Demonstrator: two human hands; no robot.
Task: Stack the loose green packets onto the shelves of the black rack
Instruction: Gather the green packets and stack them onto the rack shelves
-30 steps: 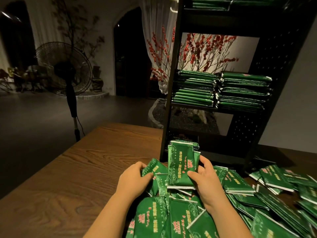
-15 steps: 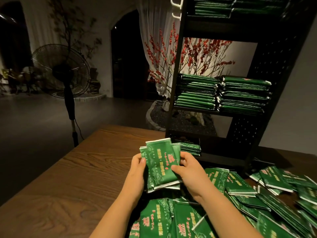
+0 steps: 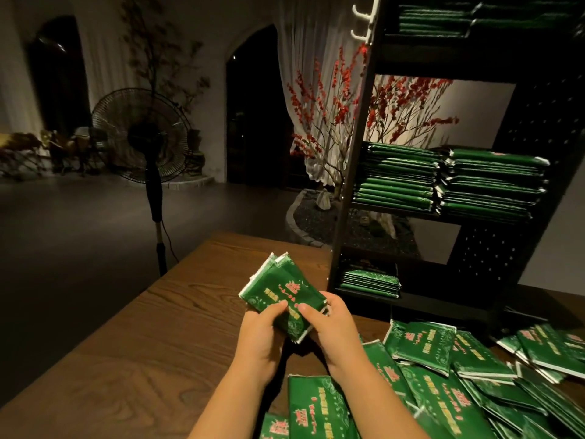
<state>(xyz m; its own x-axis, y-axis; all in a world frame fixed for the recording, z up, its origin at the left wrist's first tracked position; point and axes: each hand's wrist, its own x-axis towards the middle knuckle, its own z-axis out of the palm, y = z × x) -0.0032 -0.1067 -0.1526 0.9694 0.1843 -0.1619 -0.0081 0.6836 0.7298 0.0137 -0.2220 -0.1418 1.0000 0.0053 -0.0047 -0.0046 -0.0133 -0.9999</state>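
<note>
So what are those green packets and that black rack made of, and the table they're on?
The green packets, held in both hands, look like glossy plastic or foil film: they shine and have crimped pale ends. The black rack seems matt painted metal, judging by its perforated side panel, though I can't be sure. The table shows brown wood grain, real or veneer.

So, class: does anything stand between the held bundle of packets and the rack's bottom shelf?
Nothing visible does. Both hands hold the bundle over bare table, left of the bottom shelf, which holds one short stack.
</note>
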